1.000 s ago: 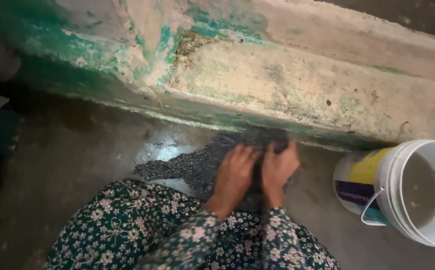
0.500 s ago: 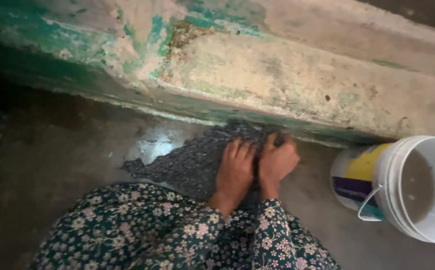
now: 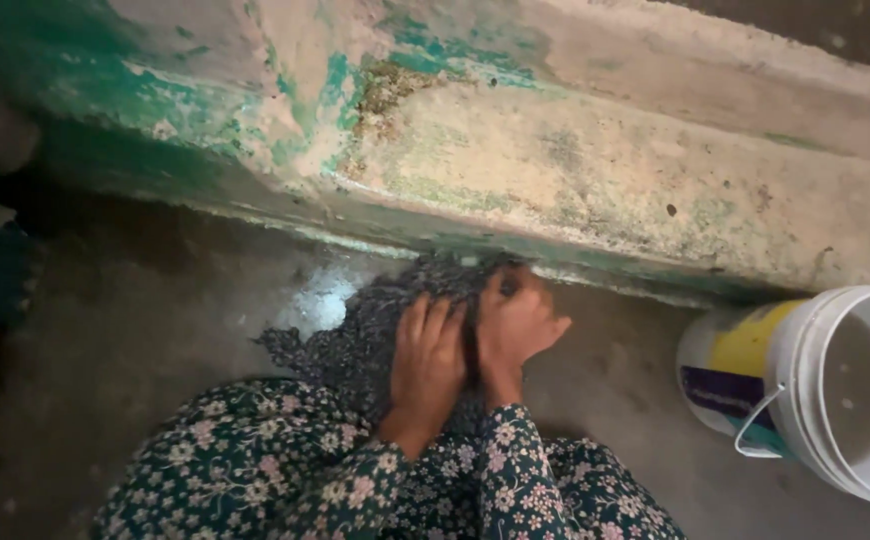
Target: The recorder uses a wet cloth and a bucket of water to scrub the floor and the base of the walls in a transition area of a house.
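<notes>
Down on the wet floor (image 3: 155, 300), against the peeling wall base (image 3: 515, 190), I press my left hand (image 3: 428, 350) flat, fingers spread, on the dark patterned cloth (image 3: 375, 320) to pin it; my right hand (image 3: 513, 320) bunches a fold. Cloth looks soaked, crumpled. White bucket (image 3: 805, 385) sits right.

We see one label (image 3: 730, 365) on the side of the white bucket (image 3: 835, 390) at right: yellow above, purple band, teal below.

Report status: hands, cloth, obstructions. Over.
Left hand flat on dark patterned cloth; right hand bunching it. Cloth on wet floor against wall. White bucket clear, right side.
</notes>
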